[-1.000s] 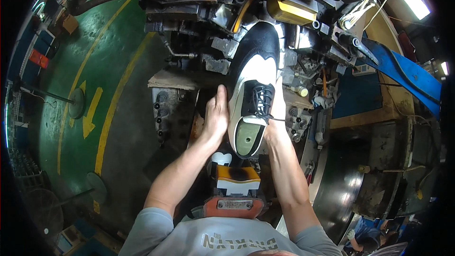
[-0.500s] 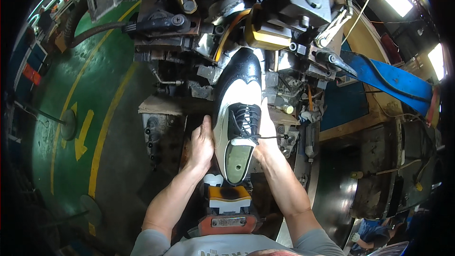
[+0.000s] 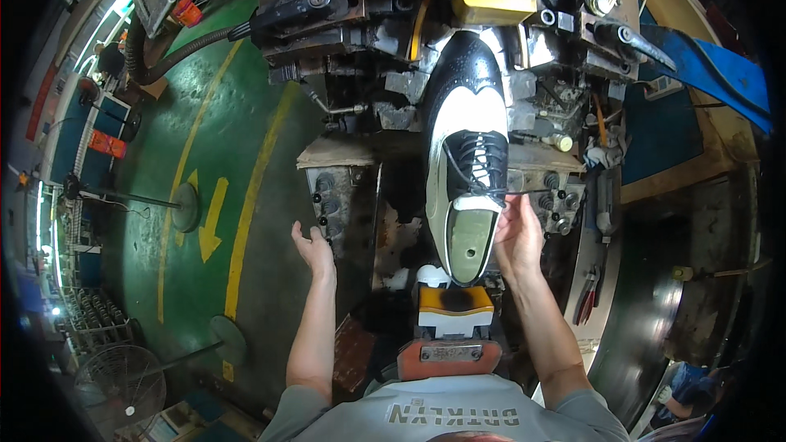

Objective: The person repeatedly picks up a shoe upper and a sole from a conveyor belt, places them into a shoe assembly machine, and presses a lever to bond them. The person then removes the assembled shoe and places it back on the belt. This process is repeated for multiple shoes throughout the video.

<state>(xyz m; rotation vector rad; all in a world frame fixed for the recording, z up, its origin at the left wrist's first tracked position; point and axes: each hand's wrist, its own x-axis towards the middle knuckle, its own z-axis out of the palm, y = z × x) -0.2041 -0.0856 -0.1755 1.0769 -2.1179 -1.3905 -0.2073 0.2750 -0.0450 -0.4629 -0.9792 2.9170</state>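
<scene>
A black-and-white lace-up shoe (image 3: 468, 115) lies with its toe pointing away from me, under the machine's yellow block (image 3: 495, 6). The green insole (image 3: 471, 239) shows in its opening. Black shoelaces (image 3: 481, 160) cross its top, and a loose lace end sticks out to the right. My left hand (image 3: 314, 249) is open and holds nothing, well to the left of the shoe. Beside the shoe's right rear side is my right hand (image 3: 519, 236), its fingers stretched up at the loose lace end. Its fingers look apart, and whether they touch the lace is unclear.
Close to my body, a yellow-topped pad (image 3: 455, 300) sits behind the heel, above an orange-red machine part (image 3: 450, 354). Metal clamps and levers (image 3: 315, 4) surround the toe. Red-handled pliers (image 3: 587, 299) lie at right. A pedestal fan (image 3: 123, 385) stands lower left.
My left hand has moved away from the shoe to the left. My right hand has drawn back along its side toward the heel. The whole view has shifted, with the shoe appearing further right.
</scene>
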